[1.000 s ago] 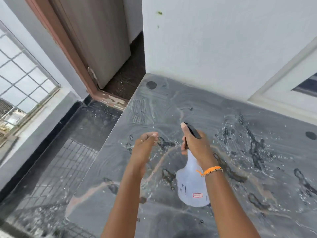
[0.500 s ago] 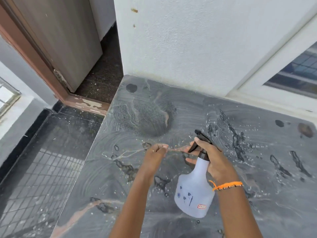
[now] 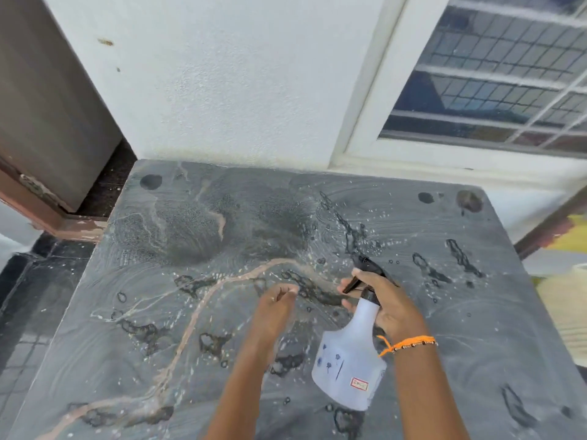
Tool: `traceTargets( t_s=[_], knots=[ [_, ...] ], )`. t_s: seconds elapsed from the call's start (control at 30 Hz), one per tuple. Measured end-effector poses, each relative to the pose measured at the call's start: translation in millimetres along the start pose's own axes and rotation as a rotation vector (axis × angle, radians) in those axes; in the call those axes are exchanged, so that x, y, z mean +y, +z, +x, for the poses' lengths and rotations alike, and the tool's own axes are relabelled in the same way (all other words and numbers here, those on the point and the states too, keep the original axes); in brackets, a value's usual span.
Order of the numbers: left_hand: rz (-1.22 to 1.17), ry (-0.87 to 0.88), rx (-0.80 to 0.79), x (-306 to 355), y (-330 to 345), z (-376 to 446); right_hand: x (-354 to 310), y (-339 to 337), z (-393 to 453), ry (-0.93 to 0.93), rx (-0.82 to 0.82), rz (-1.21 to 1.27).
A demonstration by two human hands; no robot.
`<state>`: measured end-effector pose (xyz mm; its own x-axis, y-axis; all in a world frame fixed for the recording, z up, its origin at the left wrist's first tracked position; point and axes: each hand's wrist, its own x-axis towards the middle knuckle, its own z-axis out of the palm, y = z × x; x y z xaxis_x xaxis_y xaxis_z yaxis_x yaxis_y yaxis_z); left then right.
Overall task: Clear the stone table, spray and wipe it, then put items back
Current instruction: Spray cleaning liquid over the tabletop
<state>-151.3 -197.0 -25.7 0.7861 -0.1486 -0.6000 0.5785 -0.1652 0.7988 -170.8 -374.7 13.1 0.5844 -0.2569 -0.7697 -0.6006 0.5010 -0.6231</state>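
Note:
The dark grey stone table [image 3: 178, 312] fills the lower view, wet with droplets, puddles and a misted patch near its far middle. My right hand [image 3: 386, 304] grips the neck of a white spray bottle [image 3: 347, 360] with a black trigger head, fingers on the trigger, nozzle pointing away over the table. An orange thread band sits on that wrist. My left hand [image 3: 274, 309] hovers just left of the bottle above the wet stone, fingers curled loosely with nothing in them.
A white wall [image 3: 222, 90] backs the table. A barred window [image 3: 495, 74] in a white frame is at the upper right. A brown door [image 3: 47, 106] and dark tiled floor [image 3: 28, 306] lie to the left. Something yellow [image 3: 568, 300] shows past the table's right edge.
The view has swung right and up, showing more window and less floor. A misted patch has spread on the far middle of the stone. Both hands keep their pose around the bottle.

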Motion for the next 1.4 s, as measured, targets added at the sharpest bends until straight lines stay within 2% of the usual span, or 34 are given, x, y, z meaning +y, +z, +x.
traceTargets(
  t_s=[0.23, 0.33, 0.53, 0.73, 0.8, 0.9, 1.1, 1.27, 1.4],
  knots=[
    [0.111, 0.022, -0.098, -3.4, 122.4, -30.2, -31.0, -116.7, 6.7, -0.105, 0.121, 0.088],
    [0.161, 0.009, -0.113, -6.4, 159.5, -32.2, -42.3, -159.3, 12.3, -0.103, 0.108, 0.170],
    [0.205, 0.012, -0.096, -18.3, 190.5, -33.7, -58.6, -219.0, 16.2, -0.073, 0.095, 0.284],
    [0.254, 0.018, -0.042, -29.7, 201.4, -30.3, -65.8, -248.2, 21.8, -0.121, 0.240, 0.389],
    [0.250, 0.029, -0.049, -32.3, 202.9, -32.5, -63.8, -253.0, 20.0, -0.085, 0.199, 0.381],
    [0.223, 0.023, -0.059, -34.6, 196.9, -40.3, -53.0, -244.9, 13.5, -0.054, 0.095, 0.317],
    [0.199, 0.112, 0.054, -46.2, 135.9, -71.2, -9.3, -176.8, -15.2, -0.074, -0.214, -0.108],
    [0.279, 0.200, 0.404, -75.6, 44.7, -116.3, 52.2, -84.1, -57.1, -0.029, -0.479, -0.334],
    [0.547, 0.108, 0.654, -120.0, -13.8, -154.1, 107.6, -16.4, -89.3, 0.033, -0.579, -0.569]
  ],
)
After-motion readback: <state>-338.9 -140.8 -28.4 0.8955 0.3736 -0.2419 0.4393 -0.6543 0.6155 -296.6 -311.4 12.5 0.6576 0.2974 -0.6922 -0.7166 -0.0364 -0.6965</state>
